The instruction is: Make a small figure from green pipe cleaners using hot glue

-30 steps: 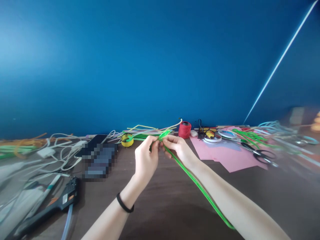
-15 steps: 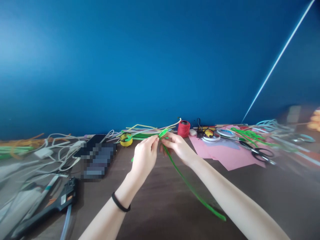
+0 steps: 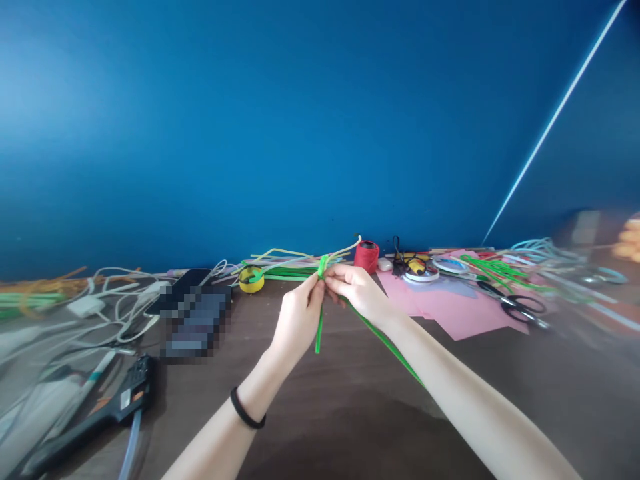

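Both hands meet above the table around a green pipe cleaner (image 3: 385, 339), bent into a small bundle at the fingertips. My left hand (image 3: 301, 313) pinches the bundle from the left, fingers closed; a black band circles that wrist. From the other side my right hand (image 3: 357, 290) grips it between thumb and fingers. A short green end hangs straight down between the hands. The long tail slants down to the right and passes behind my right forearm. Fingers cover part of the bundle.
Left lie a glue gun (image 3: 130, 393), white cables (image 3: 120, 300) and a blurred-out phone (image 3: 197, 323). Behind stand a yellow tape roll (image 3: 251, 279) and a red roll (image 3: 367, 257). Right are pink paper (image 3: 450, 310), scissors (image 3: 523, 310) and green pipe cleaners (image 3: 493, 270). A blue wall (image 3: 300, 133) rises behind.
My left hand has shifted slightly right. The short green end now hangs down between the hands, and the long tail has swung right, behind my right forearm.
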Available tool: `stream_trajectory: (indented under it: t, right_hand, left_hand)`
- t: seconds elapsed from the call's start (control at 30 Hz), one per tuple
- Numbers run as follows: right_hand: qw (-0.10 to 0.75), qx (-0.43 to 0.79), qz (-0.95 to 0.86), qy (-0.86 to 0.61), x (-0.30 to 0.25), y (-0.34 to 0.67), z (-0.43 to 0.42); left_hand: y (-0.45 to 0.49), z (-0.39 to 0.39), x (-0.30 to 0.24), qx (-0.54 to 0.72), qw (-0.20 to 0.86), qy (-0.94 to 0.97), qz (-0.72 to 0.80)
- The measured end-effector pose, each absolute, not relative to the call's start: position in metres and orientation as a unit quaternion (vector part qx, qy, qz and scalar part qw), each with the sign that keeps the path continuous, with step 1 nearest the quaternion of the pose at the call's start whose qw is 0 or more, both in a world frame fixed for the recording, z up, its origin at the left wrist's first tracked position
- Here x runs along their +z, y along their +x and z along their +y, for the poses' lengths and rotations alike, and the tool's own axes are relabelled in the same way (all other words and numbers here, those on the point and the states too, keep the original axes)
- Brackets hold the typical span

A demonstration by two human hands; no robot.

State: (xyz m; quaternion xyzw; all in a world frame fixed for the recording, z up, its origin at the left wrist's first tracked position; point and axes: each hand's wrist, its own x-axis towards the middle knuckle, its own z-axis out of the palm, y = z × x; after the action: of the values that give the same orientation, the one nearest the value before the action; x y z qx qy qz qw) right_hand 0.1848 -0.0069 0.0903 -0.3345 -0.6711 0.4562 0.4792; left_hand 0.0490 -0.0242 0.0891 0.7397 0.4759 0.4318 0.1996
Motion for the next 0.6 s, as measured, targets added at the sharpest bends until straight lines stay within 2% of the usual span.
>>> stream_trajectory:
  t: [0.17, 0.3, 0.43, 0.6]
  right_hand:
    - [0.445, 0.327, -0.739, -0.386, 0.094, 0.192, -0.009]
    - [0.444, 0.318, -0.733, -0.407, 0.095, 0.188, -0.013]
    - [0.461, 0.358, -0.692, -0.424, 0.096, 0.183, -0.015]
    - [0.469, 0.368, -0.685, -0.418, 0.095, 0.181, -0.016]
  left_hand:
    - [0.047, -0.018, 0.091, 0.464, 0.254, 0.711, 0.464]
    - [0.048, -0.017, 0.089, 0.51, 0.278, 0.672, 0.459]
    - [0.047, -0.017, 0.084, 0.515, 0.219, 0.689, 0.46]
    - [0.046, -0.017, 0.078, 0.47, 0.088, 0.733, 0.485]
